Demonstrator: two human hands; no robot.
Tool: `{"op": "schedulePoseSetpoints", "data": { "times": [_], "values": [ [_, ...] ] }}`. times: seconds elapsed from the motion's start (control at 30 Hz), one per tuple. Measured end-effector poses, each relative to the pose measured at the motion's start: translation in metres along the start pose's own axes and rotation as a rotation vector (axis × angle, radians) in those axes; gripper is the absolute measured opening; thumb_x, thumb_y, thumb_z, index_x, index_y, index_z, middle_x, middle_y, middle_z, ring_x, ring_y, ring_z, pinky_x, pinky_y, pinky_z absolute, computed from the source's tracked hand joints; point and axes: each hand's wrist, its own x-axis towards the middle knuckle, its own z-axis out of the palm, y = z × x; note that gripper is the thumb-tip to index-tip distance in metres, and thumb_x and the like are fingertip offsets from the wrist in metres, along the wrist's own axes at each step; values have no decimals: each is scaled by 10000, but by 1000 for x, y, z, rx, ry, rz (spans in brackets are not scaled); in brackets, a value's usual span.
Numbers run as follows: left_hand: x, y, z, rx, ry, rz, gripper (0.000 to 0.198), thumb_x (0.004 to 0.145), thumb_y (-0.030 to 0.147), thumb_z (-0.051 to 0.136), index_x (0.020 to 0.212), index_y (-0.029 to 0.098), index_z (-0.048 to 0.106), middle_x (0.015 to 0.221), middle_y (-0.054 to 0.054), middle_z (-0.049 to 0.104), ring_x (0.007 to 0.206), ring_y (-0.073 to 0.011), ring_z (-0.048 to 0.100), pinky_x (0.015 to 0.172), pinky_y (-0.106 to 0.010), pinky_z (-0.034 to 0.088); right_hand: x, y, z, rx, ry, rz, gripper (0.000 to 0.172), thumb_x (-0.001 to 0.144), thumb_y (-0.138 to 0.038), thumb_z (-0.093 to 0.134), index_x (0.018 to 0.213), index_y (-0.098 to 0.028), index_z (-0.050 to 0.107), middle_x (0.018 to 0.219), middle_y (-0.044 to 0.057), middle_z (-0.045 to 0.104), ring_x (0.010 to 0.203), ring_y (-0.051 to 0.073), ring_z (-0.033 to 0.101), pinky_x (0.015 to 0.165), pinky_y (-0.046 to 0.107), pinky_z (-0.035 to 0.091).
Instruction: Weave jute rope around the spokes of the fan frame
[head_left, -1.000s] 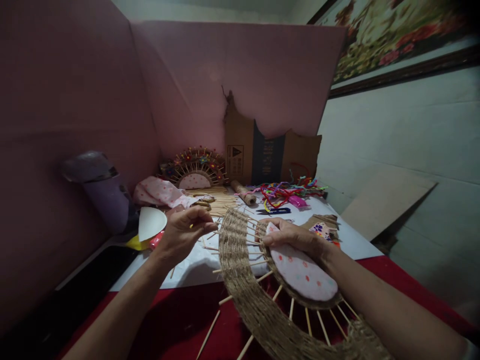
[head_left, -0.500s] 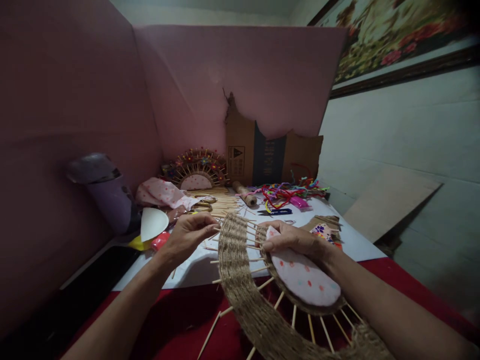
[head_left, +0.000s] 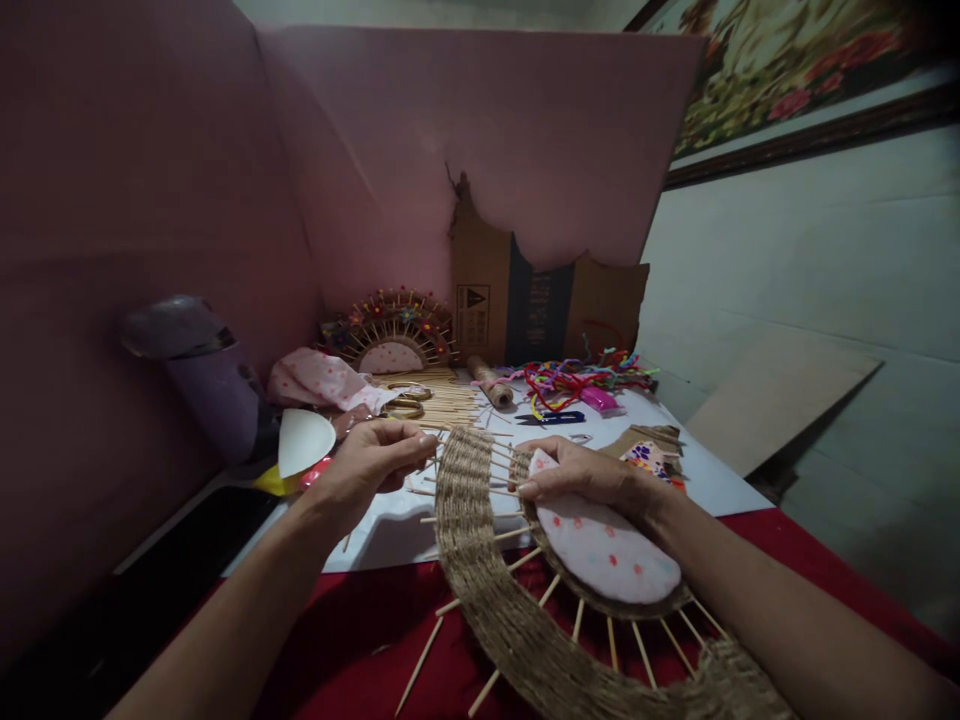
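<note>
Workpiece: fan-shaped twine piece, held in front of the person over the near edge of the bench and the red cloth. Thin sticks radiate from a dotted fabric half-disc and pass through the woven band, with several tips projecting beyond its outer edge.

Right hand: clamped on the upper end of the half-disc, thumb flat on the fabric face. It appears to act as the fixture for the assembly.

Left hand: thumb and forefinger together in a pinch beside the upper outer edge of the band, close to a stick tip. Whether a strand or a stick end lies between them cannot be told.

Step in hand, as judged: detail work at the band's outer edge, likely setting a strand or adjusting a stick. The next move calls for a firm right-hand grip, light left-hand tension and no sideways load on the sticks, which could shift in the weave.

Reference and supplies: a similar fan-shaped piece with coloured decorations stands at the rear; a twine roll and dark-handled snips lie on the bench beyond the hands.
</note>
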Motion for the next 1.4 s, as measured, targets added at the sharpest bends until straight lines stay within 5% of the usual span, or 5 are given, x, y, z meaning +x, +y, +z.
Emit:
{"op": "schedulePoseSetpoints", "data": {
  "times": [0.23, 0.57, 0.8, 1.1, 1.4],
  "values": [
    [-3, 7, 4, 182, 10, 150, 149, 649, 271, 659, 628, 136, 600, 568, 24, 513, 535, -79, 418, 500, -215, 315, -1, -1, 2, -12, -8, -3, 251, 609, -275, 707, 788, -145, 588, 660, -1, 565, 503, 66, 489, 489, 188, 409],
    [-3, 2, 1, 635, 33, 603, 80, 750, 156, 566, 682, 159, 608, 668, 10, 512, 640, -105, 427, 566, -236, 322, 0, 0, 1, -26, 18, 86, 369, 578, -282, 733, 890, -153, 584, 656, -5, 592, 488, 67, 514, 445, 166, 402],
    [-3, 2, -4, 564, 74, 509, 54, 664, 154, 662, 633, 145, 619, 602, 22, 540, 561, -84, 396, 518, -229, 298, -2, 0, 6, -22, -7, 124, 388, 544, -259, 749, 885, -147, 600, 670, -5, 607, 487, 62, 521, 441, 164, 410],
    [-3, 6, -12, 170, -81, 118, 131, 595, 167, 712, 621, 115, 595, 537, 23, 553, 484, -62, 464, 448, -183, 363, -7, 1, 18, 9, -77, 148, 393, 504, -235, 768, 847, -147, 597, 632, -19, 584, 497, 59, 501, 466, 166, 403],
    [-3, 4, -13, -159, -171, 168, 160, 614, 111, 698, 691, 118, 558, 589, 18, 583, 483, -78, 523, 450, -205, 455, -9, 3, 19, 92, -99, 100, 395, 494, -225, 759, 849, -139, 610, 674, -2, 592, 549, 75, 515, 531, 189, 423]
  ]
}}
